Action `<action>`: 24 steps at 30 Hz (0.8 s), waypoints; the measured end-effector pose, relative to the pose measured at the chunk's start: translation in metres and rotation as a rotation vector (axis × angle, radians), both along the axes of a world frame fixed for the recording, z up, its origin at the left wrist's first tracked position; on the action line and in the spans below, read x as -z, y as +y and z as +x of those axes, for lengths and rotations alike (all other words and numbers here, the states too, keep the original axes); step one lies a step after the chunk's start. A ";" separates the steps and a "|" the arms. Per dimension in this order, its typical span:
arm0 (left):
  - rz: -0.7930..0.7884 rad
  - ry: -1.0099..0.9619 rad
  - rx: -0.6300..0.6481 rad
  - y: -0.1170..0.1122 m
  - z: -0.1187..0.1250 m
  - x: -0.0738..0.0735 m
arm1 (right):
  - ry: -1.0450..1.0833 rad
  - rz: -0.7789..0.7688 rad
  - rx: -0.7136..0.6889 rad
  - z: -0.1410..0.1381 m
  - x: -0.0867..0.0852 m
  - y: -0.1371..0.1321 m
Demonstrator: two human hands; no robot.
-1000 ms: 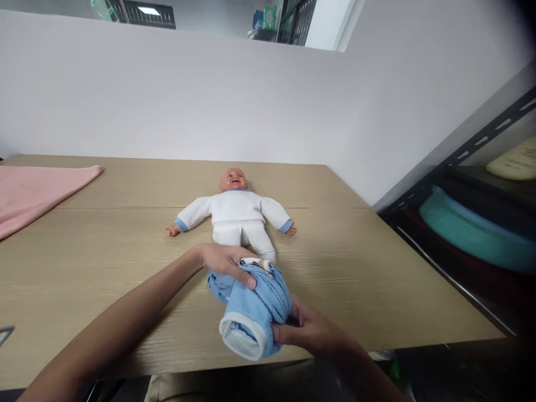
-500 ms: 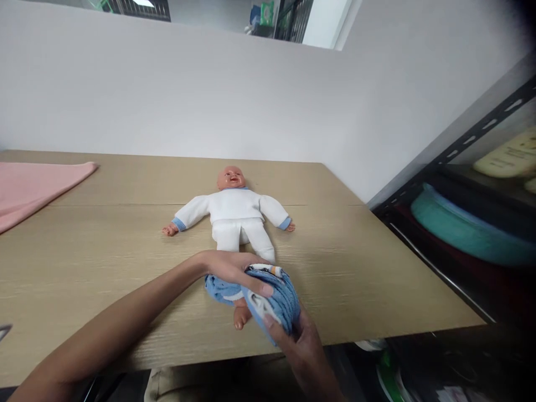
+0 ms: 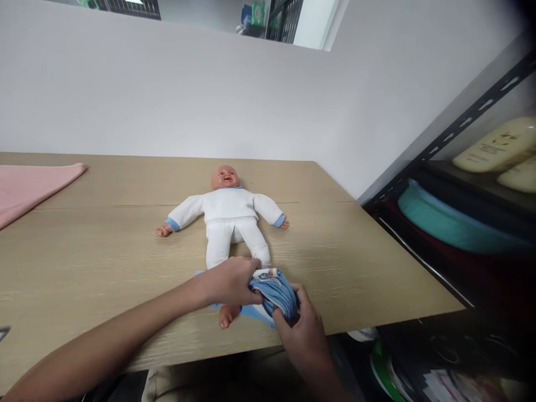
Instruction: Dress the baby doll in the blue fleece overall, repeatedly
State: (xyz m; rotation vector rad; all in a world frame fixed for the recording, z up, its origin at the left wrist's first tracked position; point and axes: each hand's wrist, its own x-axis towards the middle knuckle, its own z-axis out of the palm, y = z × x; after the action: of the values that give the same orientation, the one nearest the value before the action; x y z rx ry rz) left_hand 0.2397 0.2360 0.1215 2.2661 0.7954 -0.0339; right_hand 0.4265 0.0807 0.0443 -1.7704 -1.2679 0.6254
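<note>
Gripping bunched blue cloth (image 3: 277, 296) with left hand (image 3: 235, 279) and right hand (image 3: 304, 333), by doll (image 3: 229, 205) stretched straight away, head (image 3: 225, 177) toward wall (image 3: 188, 95)!

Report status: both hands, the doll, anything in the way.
Left hand, right hand: both gripping bunched blue cloth. Doll on its back, one bare foot showing. Pink cloth off left, away from hands.

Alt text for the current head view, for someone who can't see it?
A person's left hand and right hand grip bunched blue cloth by the lower legs of a white-clad doll lying face up on a tabletop. A pink cloth lies at the view's left edge; a dark shelf stands at right.
</note>
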 end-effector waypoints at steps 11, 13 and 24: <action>0.145 0.072 -0.035 -0.007 0.007 0.009 | -0.405 0.237 0.062 0.015 0.027 0.009; 0.098 0.007 -0.059 -0.007 0.006 0.011 | -0.262 0.201 0.077 0.013 0.029 0.008; -0.152 -0.347 -0.214 -0.001 -0.001 0.015 | 0.363 0.047 0.061 0.010 0.035 0.018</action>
State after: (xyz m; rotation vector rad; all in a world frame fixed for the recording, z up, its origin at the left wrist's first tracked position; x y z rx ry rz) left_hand 0.2391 0.2347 0.1062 1.9600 0.8118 0.3755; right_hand 0.4365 0.0986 0.0090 -1.5642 -0.9680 0.8320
